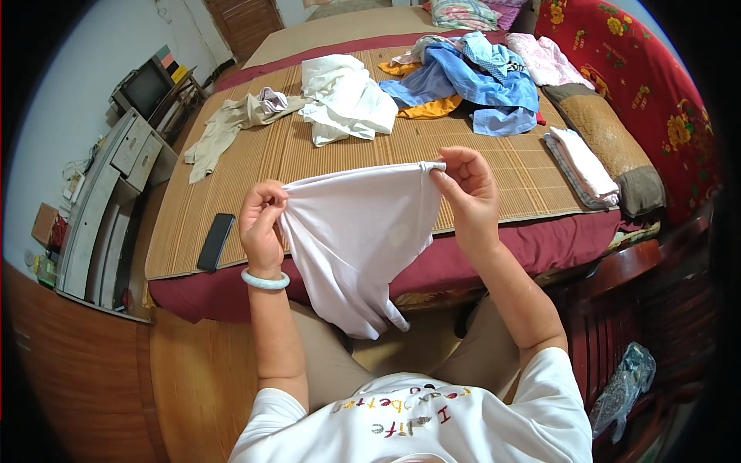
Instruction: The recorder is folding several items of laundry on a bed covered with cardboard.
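Note:
A pale pinkish-white garment (359, 224) hangs between my two hands, its upper edge pulled taut and its lower part drooping past the bed's front edge. My left hand (263, 224), with a pale bangle at the wrist, pinches the garment's left corner. At the other end, my right hand (468, 193) grips the right corner between thumb and fingers. Folds hide what kind of garment it is. Left of my left hand, a black phone (216, 241) lies on the bamboo mat (255, 166).
Farther back lie a white cloth heap (340, 96), beige clothing (239, 127) and a blue and orange pile (463, 77). Folded clothes (580, 166) rest at the right beside a brown pillow (606, 143). A wooden chair (617, 285) stands near right; a desk (116, 201) stands left.

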{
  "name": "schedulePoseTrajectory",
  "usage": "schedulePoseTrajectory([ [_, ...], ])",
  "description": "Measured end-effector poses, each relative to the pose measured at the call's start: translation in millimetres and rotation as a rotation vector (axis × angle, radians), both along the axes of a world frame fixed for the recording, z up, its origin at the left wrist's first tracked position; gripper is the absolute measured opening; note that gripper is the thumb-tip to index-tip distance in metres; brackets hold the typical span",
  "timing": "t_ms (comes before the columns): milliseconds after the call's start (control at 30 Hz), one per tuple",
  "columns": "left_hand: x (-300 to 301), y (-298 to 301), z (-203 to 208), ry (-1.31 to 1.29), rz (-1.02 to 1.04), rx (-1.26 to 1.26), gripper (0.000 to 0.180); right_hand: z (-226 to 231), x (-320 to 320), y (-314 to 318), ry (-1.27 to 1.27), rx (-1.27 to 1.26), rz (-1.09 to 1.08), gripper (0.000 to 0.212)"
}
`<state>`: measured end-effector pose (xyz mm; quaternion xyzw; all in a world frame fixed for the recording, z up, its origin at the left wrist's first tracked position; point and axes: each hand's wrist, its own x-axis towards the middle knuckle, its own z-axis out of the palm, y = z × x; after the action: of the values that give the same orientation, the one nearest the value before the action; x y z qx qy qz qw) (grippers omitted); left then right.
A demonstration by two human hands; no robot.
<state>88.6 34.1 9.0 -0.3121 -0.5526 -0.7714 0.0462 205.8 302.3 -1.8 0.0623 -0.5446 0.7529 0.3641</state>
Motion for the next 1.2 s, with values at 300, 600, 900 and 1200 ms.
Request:
schedulePoseTrajectory([
  [300, -17.0, -1.3, -23.9, -0.110, -0.043, -0.490, 0.031, -0.4, -6.6, -8.5, -0.045, 0.043, 0.082, 0.030],
  [600, 28.2, 44.7, 4.7, 0.297, -0.058, -0.609, 0.057, 16.1, -15.8, -41.8, -0.071, 0.408, 0.152, 0.031],
  [900, 19.4, 12.4, 3.3, 0.125, -0.288, -0.633, 0.019, -1.5, -30.1, -29.3, -0.145, 0.426, 0.429, 0.057],
  [1200, -1.2, -18.9, 6.1, -0.104, -0.539, -0.304, 0.018, -30.3, -6.7, -34.5, -0.353, 0.715, 0.722, 0.104],
])
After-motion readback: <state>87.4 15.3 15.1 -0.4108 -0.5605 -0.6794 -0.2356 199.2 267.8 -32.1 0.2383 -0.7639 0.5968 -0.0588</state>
